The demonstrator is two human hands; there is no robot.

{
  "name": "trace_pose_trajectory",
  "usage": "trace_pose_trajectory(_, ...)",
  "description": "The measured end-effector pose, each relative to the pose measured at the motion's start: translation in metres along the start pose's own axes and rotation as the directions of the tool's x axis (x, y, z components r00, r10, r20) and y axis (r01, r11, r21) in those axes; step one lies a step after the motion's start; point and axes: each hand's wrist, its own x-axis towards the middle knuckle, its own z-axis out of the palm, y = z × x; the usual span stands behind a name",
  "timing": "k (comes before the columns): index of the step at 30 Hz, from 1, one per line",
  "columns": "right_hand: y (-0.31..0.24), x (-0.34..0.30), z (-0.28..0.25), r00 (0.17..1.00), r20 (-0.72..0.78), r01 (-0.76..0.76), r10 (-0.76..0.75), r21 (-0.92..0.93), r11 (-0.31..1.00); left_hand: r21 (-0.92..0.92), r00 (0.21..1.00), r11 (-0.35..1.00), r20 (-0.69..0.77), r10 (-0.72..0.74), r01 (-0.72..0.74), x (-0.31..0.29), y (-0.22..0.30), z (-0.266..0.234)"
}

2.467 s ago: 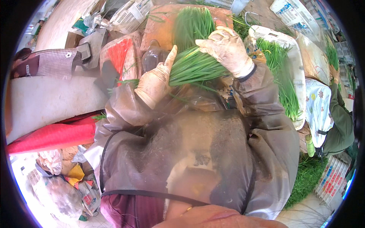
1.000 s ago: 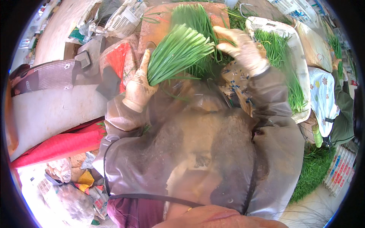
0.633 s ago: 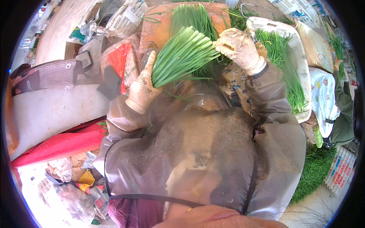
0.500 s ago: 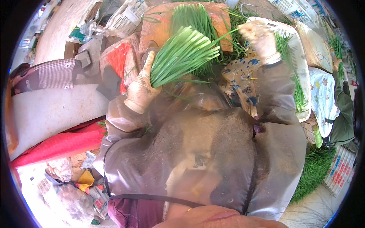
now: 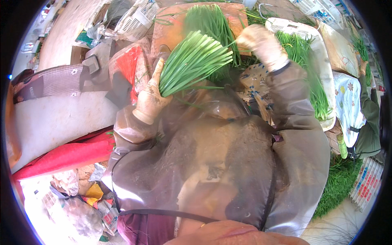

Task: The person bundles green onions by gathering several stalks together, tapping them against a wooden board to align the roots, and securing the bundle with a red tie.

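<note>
Clasped in the left hand point(image 5: 150, 101), green stalks point(image 5: 195, 61) slant lengthwise up-right; right hand point(image 5: 261, 45) blurred, grip unclear.

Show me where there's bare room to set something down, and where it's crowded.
Wide bare patch: the pale panel, between the checked cloth and the red cloth. Smaller: the left part of the orange board, beside the green pile, with a few strands. Crowded: the white basket, laden with stalks, and the middle, where the left hand holds a green bundle.
</note>
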Motion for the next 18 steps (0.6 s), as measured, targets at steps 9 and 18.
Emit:
trace_pose_trajectory(9, 0.087, -0.053, -0.023, 0.732, -0.021, -0.681, 0.681, 0.002, 0.732, -0.788, 0.925, 0.487, 0.353, -0.142, 0.376, -0.009, -0.03, -0.024)
trace_pose_trajectory(18, -0.025, -0.046, 0.011, 0.768, 0.254, -0.55, 0.588, 0.732, 0.403, -0.963, 0.962, 0.022, 0.268, 0.046, 0.267, -0.001, -0.045, 0.004)
